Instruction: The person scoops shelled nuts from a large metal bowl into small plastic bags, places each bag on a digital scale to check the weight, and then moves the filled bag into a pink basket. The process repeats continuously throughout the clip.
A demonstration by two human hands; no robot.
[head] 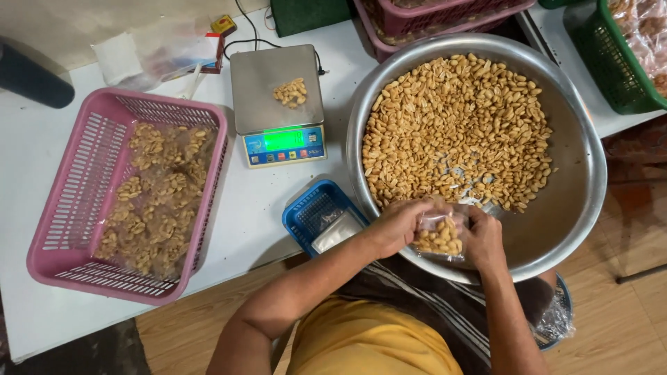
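Both of my hands hold a small clear plastic bag [440, 237] partly filled with peanuts, over the near rim of a large metal basin [582, 187]. My left hand [396, 226] grips the bag's left side and my right hand [483, 239] grips its right side. The basin holds a wide heap of shelled peanuts [455, 125]. A digital scale [278, 104] with a small pile of peanuts [290, 92] on its pan stands to the left of the basin.
A pink basket [66, 208] at the left holds several filled peanut bags. A small blue tray [306, 212] with a stack of clear bags lies by my left forearm. Pink and green baskets stand at the far edge of the white table [250, 208].
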